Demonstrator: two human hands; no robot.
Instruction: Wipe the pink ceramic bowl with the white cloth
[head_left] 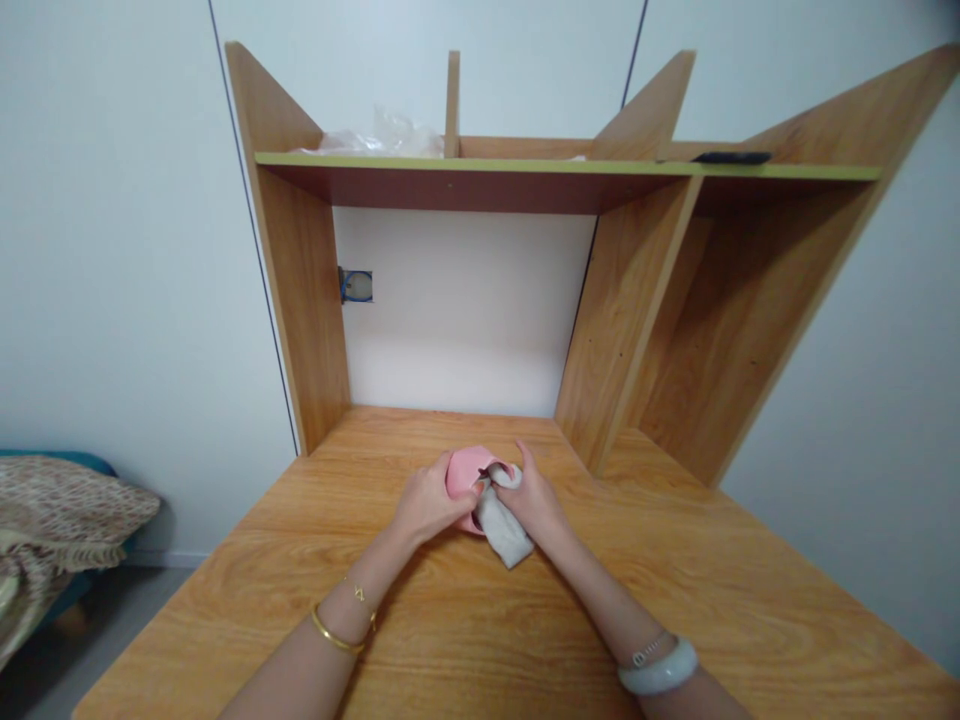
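Low over the wooden desk, my left hand is closed around a small pink rounded object with a dark opening on the side facing right. What kind of object it is, I cannot make out. My right hand pinches a light grey cloth, its index finger stretched out. Part of the cloth sits at the object's opening, and a flap hangs down between the two hands. The fingers behind the object and the cloth are partly hidden.
A wooden shelf unit rises from the back of the desk. Its upper shelf bears a clear plastic bag and a flat black item. An open wall socket box shows at the left. A fringed blanket lies at far left.
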